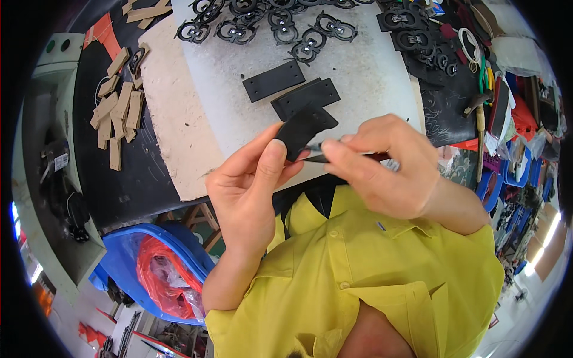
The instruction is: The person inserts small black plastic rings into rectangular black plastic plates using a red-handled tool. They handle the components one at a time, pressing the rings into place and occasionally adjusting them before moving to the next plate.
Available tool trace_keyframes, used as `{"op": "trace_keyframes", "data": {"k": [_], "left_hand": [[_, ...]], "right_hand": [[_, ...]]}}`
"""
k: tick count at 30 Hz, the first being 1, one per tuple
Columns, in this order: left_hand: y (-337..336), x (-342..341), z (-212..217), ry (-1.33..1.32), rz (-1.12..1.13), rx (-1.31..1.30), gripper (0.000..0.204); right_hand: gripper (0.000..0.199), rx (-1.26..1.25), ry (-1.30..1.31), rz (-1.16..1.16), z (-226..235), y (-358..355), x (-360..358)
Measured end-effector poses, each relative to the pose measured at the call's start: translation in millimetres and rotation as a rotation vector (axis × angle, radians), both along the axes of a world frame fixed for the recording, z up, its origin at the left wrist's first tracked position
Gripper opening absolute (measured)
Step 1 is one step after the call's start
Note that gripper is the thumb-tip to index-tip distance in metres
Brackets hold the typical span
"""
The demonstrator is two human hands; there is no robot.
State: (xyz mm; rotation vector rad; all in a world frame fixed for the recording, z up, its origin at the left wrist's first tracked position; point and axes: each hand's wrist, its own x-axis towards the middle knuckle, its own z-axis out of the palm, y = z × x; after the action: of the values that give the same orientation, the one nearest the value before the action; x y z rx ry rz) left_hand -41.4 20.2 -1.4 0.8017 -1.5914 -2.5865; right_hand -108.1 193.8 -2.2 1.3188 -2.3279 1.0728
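Note:
A black flexible piece point(305, 128), bent into a curve, is pinched between the thumb and fingers of my left hand point(250, 179). Its far end curls up toward the mat. My right hand point(391, 167) is closed around a slim dark tool point(316, 157), whose tip meets the lower edge of that piece; its exact kind is hard to make out. Just beyond, flat black rectangular pieces with small holes lie on the whitish mat point(221, 107): one by itself point(273, 80) and a small stack point(307, 98).
Black ring-shaped parts with metal centres point(283, 25) cover the far mat, with more heaped at the far right point(415, 39). Tan rectangular strips point(122, 104) lie scattered on the left. Below the table edge stands a blue bin point(119, 256) holding a red bag point(152, 277).

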Motion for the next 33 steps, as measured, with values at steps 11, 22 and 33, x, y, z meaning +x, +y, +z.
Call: {"op": "trace_keyframes", "data": {"k": [11,22,33], "left_hand": [[18.0,5.4,2.2,0.152,0.053,-0.340,0.024],[-2.4,1.9,-7.0,0.479,0.125,-0.952,0.022],[-6.4,0.1,-5.9,0.042,-0.232,0.201,0.025]], "right_hand": [[0.020,0.043,-0.232,-0.050,10.5,-4.7,4.6],[0.019,-0.164,-1.350,-0.078,25.7,5.0,-10.4],[0.021,-0.509,-1.788,-0.037,-2.5,1.3,-4.7]]}}
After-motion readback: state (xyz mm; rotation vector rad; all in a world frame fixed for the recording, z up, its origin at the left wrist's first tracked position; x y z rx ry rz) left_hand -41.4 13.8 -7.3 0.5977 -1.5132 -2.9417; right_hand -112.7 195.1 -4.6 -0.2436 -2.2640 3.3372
